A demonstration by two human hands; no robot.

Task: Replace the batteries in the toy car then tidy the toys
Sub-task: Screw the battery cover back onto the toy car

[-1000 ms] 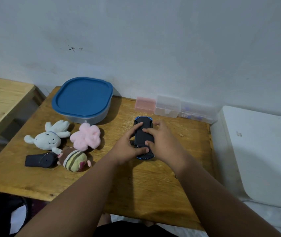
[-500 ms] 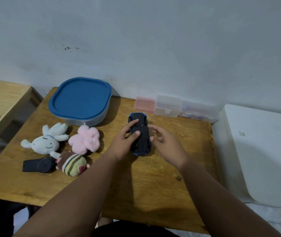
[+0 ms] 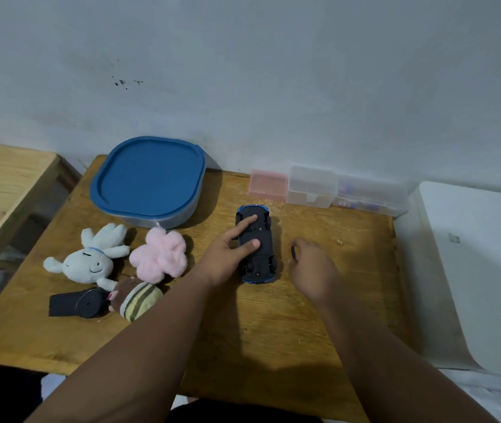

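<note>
A blue toy car (image 3: 261, 256) lies upside down on the wooden table (image 3: 273, 325), black underside up. My left hand (image 3: 228, 254) rests on it, index finger and thumb pressed on the underside. My right hand (image 3: 311, 270) is just right of the car, apart from it, fingers curled around a small black piece (image 3: 294, 252). A white bunny plush (image 3: 90, 257), a pink fluffy plush (image 3: 160, 254) and a striped plush (image 3: 139, 299) lie at the left, next to a black remote (image 3: 73, 303).
A container with a blue lid (image 3: 148, 181) stands at the back left. A pink box (image 3: 267, 184) and two clear boxes (image 3: 311, 186) line the wall. A white surface (image 3: 475, 270) adjoins the table's right edge, a second wooden table (image 3: 2, 184) sits left.
My right hand came off the car and moved right with a small black piece in its fingers. My left hand stays on the underside. The view shifted slightly.
</note>
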